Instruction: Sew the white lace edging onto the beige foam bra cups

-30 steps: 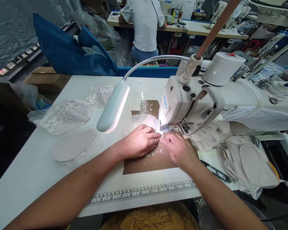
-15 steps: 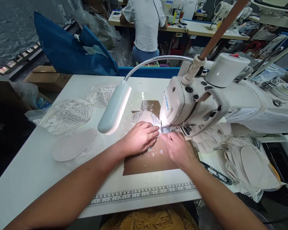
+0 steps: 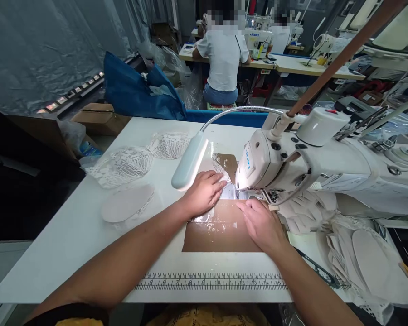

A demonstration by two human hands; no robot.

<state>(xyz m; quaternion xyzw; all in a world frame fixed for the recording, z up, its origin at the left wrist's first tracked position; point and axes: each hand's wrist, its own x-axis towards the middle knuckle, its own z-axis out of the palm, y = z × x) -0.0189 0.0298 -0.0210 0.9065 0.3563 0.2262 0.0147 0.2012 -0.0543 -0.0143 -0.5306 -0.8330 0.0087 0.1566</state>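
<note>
My left hand (image 3: 204, 192) lies flat with fingers together on a white lace piece (image 3: 221, 170), just left of the needle of a white sewing machine (image 3: 292, 158). My right hand (image 3: 260, 222) rests palm down on the brown patch of the table (image 3: 221, 235), right in front of the presser foot. Both hands press the fabric down under the machine's lamp (image 3: 189, 160). The part of the fabric under the hands is hidden.
Lace cups (image 3: 122, 165) and an oval pad (image 3: 127, 209) lie on the table's left. A heap of cut pads (image 3: 357, 253) sits at the right. A ruler strip (image 3: 211, 281) runs along the front edge. A person in a white shirt (image 3: 222, 59) sits behind, beside a blue bag (image 3: 136, 90).
The view has tilted up and shifted. My left hand has slid further back along the lace beside the needle, and my right hand has stayed in front of the presser foot.
</note>
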